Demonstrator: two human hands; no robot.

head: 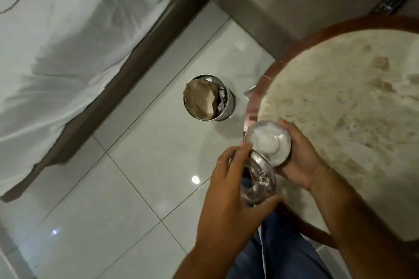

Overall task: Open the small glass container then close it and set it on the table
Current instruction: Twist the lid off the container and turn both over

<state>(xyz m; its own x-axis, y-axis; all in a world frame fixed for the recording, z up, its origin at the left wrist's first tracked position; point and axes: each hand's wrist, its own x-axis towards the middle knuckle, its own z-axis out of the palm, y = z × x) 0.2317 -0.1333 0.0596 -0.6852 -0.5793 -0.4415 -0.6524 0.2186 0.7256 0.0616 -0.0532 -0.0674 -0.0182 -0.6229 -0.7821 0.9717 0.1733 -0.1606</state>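
The small glass container is apart in two pieces, held over the near left rim of the round table (251, 106). My right hand (299, 161) grips a round glass piece with a whitish centre (268, 141) from its right side. My left hand (229, 190) grips a clear glass piece (258, 180), tilted, just below and left of the other. The two pieces nearly touch. I cannot tell which piece is the lid.
The table has a mottled beige stone top (351, 108) and a dark wooden rim. A metal bin (207, 97) with brown paper inside stands on the tiled floor to the left. Further left is a bed with white sheets (68, 41). My jeans (283, 251) show below.
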